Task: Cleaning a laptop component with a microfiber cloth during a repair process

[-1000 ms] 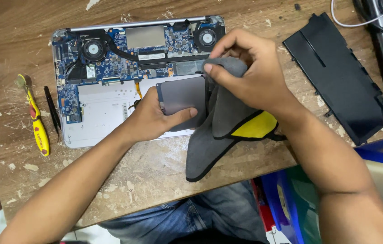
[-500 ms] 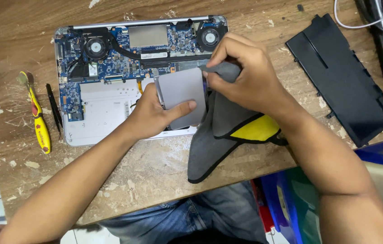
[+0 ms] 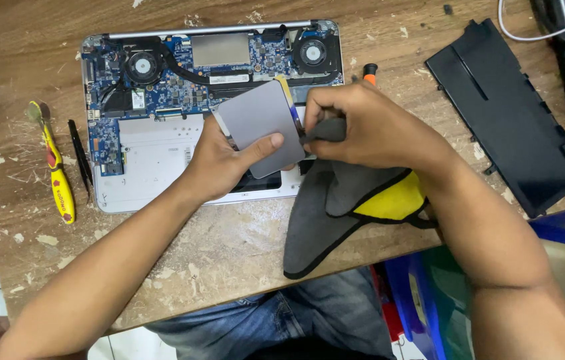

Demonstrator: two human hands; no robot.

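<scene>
I see the work well underway. The open laptop (image 3: 209, 113) lies bottom-up on the counter (image 3: 229, 247) with its cover off, so the blue circuit board, two round fans and the pale inner shell are bare. The flat black battery pack (image 3: 506, 117) is already out and lies well apart at the right side of the counter. The grey trackpad panel (image 3: 259, 127) is lifted free of the laptop and held tilted above its lower edge.

My left hand (image 3: 226, 163) grips that panel, thumb pressed flat on its face and the other fingers curled behind it. My right hand (image 3: 369, 127) is closed around a bunched corner of the grey cloth (image 3: 336, 200), pressing it to the panel's right edge. I judge the wiping to be in progress. The panel's face looks clean and even, so what is left is probably the edge, then refitting.

The panel is thin, rigid and smooth, a matte rectangle with rounded corners. The cloth is soft and limp, with a yellow patch and dark trim, draping off the counter's front edge. The counter is worn wood, scratched and flecked with pale chips. A yellow-handled screwdriver (image 3: 56, 173) and black tweezers (image 3: 81, 160) lie to the left of the laptop, untouched.
</scene>
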